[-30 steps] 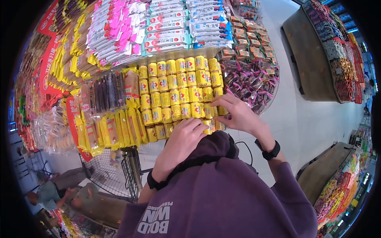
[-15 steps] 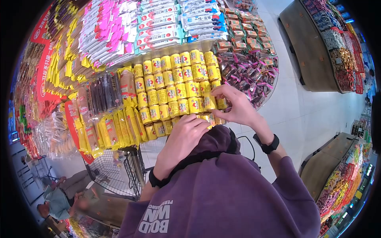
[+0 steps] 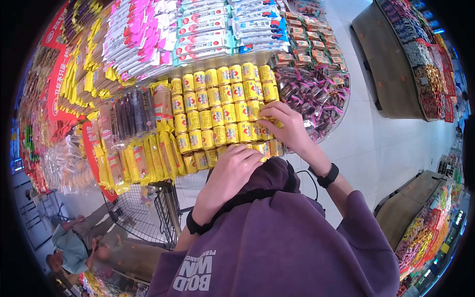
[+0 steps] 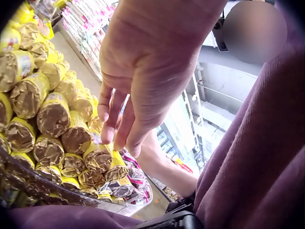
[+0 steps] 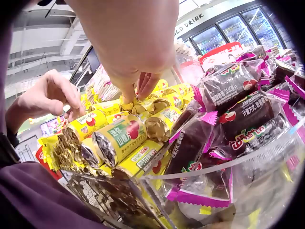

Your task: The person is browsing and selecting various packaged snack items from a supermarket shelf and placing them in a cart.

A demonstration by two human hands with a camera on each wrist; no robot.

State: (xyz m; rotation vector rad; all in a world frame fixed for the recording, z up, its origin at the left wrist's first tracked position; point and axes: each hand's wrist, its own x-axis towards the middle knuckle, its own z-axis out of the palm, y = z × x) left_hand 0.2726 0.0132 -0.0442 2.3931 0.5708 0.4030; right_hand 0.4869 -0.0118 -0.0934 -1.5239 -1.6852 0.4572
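My right hand point(image 3: 292, 129) is at the yellow rolls point(image 3: 217, 118), grip unclear; my left hand point(image 3: 228, 172), fingers loose, likely guards their front edge.

Overall light: bright, cool-white and fairly even over the yellow rolls point(image 3: 216, 116) in the head view.
Floor point(image 3: 368, 143): pale, with a soft sheen.
Left hand point(image 4: 147, 62): gently shaded against a washed-out background in the left wrist view.
Foil ends point(image 4: 55, 119): crinkled highlights, darker folds.
Ceiling point(image 5: 45, 43): pale and bright in the right wrist view.
Drink coolers point(image 5: 224, 36): lit inside, small detail lost.
Right hand point(image 5: 131, 43): close to the lens, soft in detail.
Clear rim point(image 5: 224, 167): streaked with reflections.
Round patch point(image 4: 255, 31): blurred smooth.
Frame edges: black corners; strong fisheye bowing in the head view.
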